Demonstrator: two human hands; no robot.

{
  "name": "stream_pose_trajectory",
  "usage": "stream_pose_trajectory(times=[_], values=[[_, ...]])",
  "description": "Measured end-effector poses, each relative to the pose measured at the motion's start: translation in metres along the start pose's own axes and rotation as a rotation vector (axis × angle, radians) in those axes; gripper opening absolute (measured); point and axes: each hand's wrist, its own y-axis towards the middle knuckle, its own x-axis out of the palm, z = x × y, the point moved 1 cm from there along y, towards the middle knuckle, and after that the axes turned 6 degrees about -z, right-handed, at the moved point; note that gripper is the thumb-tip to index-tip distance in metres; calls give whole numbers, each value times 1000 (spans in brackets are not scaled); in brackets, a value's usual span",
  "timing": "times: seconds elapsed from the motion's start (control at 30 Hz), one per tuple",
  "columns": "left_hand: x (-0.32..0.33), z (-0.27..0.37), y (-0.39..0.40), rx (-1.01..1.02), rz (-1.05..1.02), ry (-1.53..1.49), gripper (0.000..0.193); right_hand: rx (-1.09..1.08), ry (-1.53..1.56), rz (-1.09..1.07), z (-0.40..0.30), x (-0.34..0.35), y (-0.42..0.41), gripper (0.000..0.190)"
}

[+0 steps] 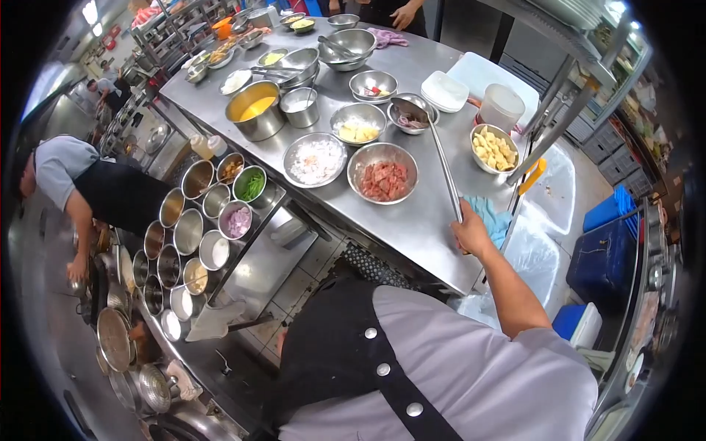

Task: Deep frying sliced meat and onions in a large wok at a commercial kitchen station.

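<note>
My right hand (471, 231) is closed around the handle of a long steel ladle (443, 162). The ladle's head is over a steel bowl (427, 124) of sliced red onion; contact cannot be told. Beside my right hand lies a blue cloth (486, 215). Nearer me are bowls of raw cut meat (383, 181), a chopped white ingredient (314, 160) and pale yellow pieces over white (358, 129). To the right, another bowl holds yellow chunks (495, 150). Only a sliver of skin at my apron's left edge may be my left hand; its state is hidden.
A pot of yellow liquid (256, 108) and stacked bowls (348, 48) stand on the steel table (397, 240). Steel ingredient containers (188, 230) fill a side station at left. A co-worker (105, 182) bends over the stove line. A slanted rack post (551, 125) rises at right.
</note>
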Motion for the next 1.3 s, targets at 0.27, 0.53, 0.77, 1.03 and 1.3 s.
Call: stream_pose_trajectory(times=[0.27, 0.53, 0.77, 1.03, 1.3], values=[[40, 39, 16, -49, 21, 40, 17, -217, -92, 148, 12, -36, 36, 64], [39, 48, -9, -102, 35, 82, 17, -168, 1017, -218, -28, -42, 26, 52], [23, 41, -164, -305, 374, 67, 17, -205, 1649, -1047, -7, -1, 1, 66], [134, 47, -424, -701, 1082, -44, 16, 97, 1171, -1886, -129, 169, -53, 74], [224, 62, -530, -942, 1426, -103, 16, -447, 125, -1820, -286, 385, -219, 66]])
